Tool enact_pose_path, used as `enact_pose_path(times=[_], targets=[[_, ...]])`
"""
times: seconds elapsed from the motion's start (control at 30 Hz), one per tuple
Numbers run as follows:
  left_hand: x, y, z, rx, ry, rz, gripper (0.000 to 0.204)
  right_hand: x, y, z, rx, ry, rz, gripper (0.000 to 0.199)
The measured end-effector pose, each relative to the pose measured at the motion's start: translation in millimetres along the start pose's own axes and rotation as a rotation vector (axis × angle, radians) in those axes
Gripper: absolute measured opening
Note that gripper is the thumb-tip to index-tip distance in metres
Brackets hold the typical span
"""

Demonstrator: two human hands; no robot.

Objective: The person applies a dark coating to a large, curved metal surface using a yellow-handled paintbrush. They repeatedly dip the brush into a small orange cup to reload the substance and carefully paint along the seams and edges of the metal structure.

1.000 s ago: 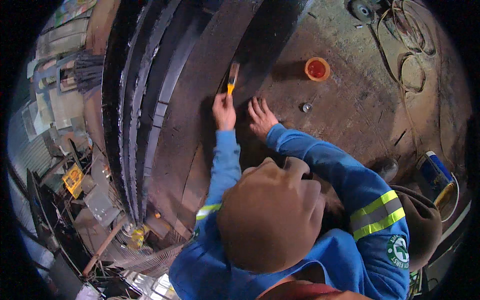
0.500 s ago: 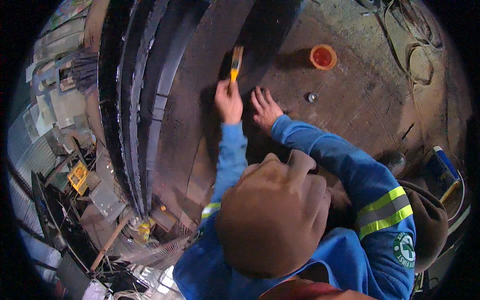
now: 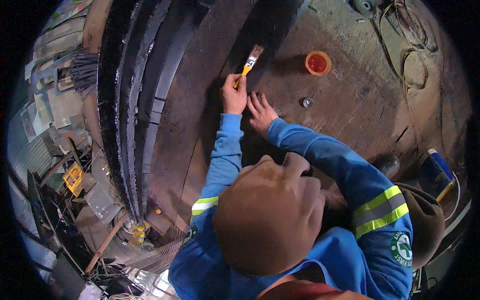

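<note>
Between the thumb and fingers of my left hand (image 3: pixel 234 95) is a paintbrush (image 3: pixel 248 65) with a yellow handle and a metal band. Its brown bristles point up and to the right over a black strip (image 3: pixel 267 30) on the brown, worn surface; whether they touch it I cannot tell. My right hand (image 3: pixel 261 114) lies palm down just right of the left one, holding nothing, its fingers stretched out on the surface. Farther right stands an orange cup (image 3: pixel 327 70) with red liquid inside. A small round metal piece (image 3: pixel 307 102) lies nearer to me.
Long curved black metal beams (image 3: pixel 150 75) run along the left. Beyond them is a clutter of sheets, scrap and a yellow box (image 3: pixel 73 178). Coiled cables (image 3: pixel 415 67) lie at the far right. A blue container (image 3: pixel 440 167) stands at the right, near a dark shoe tip (image 3: pixel 387 164).
My left hand has shifted slightly right and away, and the brush now tilts more to the right. The right hand stays flat, almost in place. The view has turned a little.
</note>
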State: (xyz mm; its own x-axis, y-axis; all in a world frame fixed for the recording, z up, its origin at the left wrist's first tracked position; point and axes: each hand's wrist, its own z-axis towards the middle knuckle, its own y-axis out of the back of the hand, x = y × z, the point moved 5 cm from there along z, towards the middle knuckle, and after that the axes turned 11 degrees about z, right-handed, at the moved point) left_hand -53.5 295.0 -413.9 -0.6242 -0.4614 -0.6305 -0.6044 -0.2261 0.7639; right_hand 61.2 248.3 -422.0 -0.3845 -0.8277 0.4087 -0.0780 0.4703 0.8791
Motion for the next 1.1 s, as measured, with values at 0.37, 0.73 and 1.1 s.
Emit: enact_pose_path(times=[0.37,0.73,1.1], targets=[[22.6,6.0,35.1,-0.126,0.062,-0.004,0.018,0.9,-3.9,4.7,-0.070,-0.040,0.017,0.053],[6.0,6.5,14.0,-0.004,0.042,-0.042,0.020,5.3,-10.6,3.8,-0.001,-0.048,-0.052,0.063],[12.5,45.4,-42.8,0.013,0.153,-0.089,0.014,56.4,-15.6,2.4,0.043,-0.058,-0.048,0.057]])
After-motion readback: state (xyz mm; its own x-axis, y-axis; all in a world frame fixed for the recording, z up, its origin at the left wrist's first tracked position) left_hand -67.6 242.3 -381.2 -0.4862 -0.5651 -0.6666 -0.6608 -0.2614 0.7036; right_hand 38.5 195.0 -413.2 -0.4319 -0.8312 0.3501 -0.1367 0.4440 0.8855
